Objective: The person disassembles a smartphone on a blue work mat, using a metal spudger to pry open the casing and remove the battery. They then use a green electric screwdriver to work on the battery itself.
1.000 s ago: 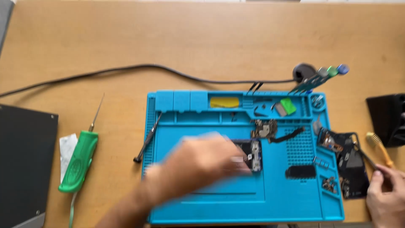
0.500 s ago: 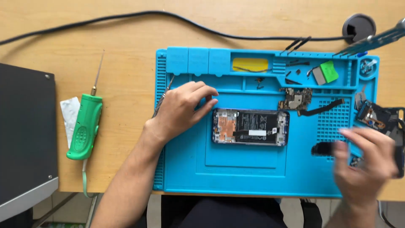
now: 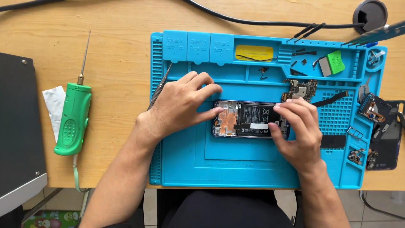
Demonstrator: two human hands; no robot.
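An opened phone (image 3: 247, 119) with its back off lies flat in the middle of a blue repair mat (image 3: 181, 164), showing a black battery and a copper-coloured board. My left hand (image 3: 181, 105) rests on the mat with its fingertips touching the phone's left end. At the phone's right end, my right hand (image 3: 297, 128) pinches the edge with thumb and fingers. A loose circuit board (image 3: 300, 88) with a black flex strip lies just beyond the right hand.
A green electric screwdriver (image 3: 74, 118) and a white wipe (image 3: 52, 105) lie on the wooden desk left of the mat. Tweezers (image 3: 158, 90) rest at the mat's left edge. Small parts, a yellow pick and a green tool fill the mat's top trays. Phone parts lie far right; a dark box (image 3: 19, 126) sits far left.
My right hand has come in from the right side onto the phone's right end. My left hand has slid right to touch the phone's left end. The camera view has shifted closer.
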